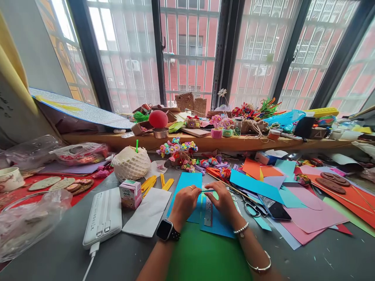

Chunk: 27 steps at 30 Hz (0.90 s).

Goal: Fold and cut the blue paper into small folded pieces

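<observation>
Between my hands a thin blue paper strip [207,191] is stretched level. My left hand [185,203], with a watch on the wrist, pinches its left end. At the other end, the thumb and fingers of my right hand [223,201] close on the strip. Blue paper [190,178] lies under and behind my left hand, and another blue sheet [221,228] lies below my right hand. A clear ruler [208,212] rests on the paper between my wrists. Scissors [252,208] lie just right of my right hand.
Left of my hands are a white folded tissue [149,212], a power bank [104,216], a small drink carton [130,194] and a netted coconut [131,164]. To the right are a phone [275,207] and coloured paper [316,210]. Craft flowers [178,148] stand behind.
</observation>
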Available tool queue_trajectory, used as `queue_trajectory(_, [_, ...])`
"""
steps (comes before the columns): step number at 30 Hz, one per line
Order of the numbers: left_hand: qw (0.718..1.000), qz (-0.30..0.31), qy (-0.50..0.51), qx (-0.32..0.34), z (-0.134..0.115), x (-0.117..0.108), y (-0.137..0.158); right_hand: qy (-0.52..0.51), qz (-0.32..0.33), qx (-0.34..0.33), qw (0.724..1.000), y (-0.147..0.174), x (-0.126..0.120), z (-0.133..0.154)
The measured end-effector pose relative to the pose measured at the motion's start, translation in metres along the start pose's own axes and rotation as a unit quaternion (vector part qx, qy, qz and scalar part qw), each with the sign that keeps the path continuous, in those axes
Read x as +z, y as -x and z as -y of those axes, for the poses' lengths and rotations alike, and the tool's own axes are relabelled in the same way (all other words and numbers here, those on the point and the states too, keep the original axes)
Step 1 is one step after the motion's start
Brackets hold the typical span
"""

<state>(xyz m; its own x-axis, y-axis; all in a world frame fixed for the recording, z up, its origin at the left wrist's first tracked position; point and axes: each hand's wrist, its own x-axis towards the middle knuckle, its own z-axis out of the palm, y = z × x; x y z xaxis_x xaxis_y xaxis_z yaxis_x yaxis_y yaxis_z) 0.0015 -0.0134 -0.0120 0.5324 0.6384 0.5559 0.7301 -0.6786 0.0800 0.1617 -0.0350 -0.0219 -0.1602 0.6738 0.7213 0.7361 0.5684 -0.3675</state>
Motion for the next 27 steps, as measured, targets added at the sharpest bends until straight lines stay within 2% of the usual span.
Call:
queue_trajectory(2, [1.000, 0.010, 0.004, 0.009, -0.0022, -0.0008, 0.0000, -0.005, 0.015, -0.007, 1.000, 0.0005, 0.0044, 0.0014])
queue_trajectory(6, [1.000, 0.012, 0.005, 0.006, -0.0019, -0.0022, 0.0000, 0.021, 0.004, 0.017, 1.000, 0.0022, 0.0058, -0.0023])
queue_trajectory(13, [0.997, -0.058, -0.023, -0.047, 0.0055, -0.0027, 0.0002, 0.081, -0.019, 0.035, 0.996, 0.0027, -0.0021, -0.0062])
queue_trajectory(17, [0.996, -0.085, -0.019, -0.032, 0.0032, -0.0034, -0.0003, 0.073, -0.005, 0.031, 0.997, 0.0029, -0.0014, -0.0055])
queue_trajectory(20, [0.999, -0.046, 0.000, 0.011, 0.0006, -0.0019, -0.0002, 0.043, 0.012, -0.002, 0.999, 0.0028, 0.0018, -0.0032])
queue_trajectory(23, [1.000, -0.005, 0.011, 0.015, -0.0010, -0.0006, 0.0007, 0.032, 0.015, -0.013, 0.999, 0.0023, 0.0044, -0.0005])
queue_trajectory(27, [1.000, -0.011, 0.011, -0.001, -0.0027, -0.0011, 0.0011, 0.047, 0.017, 0.000, 0.999, 0.0015, 0.0041, 0.0009])
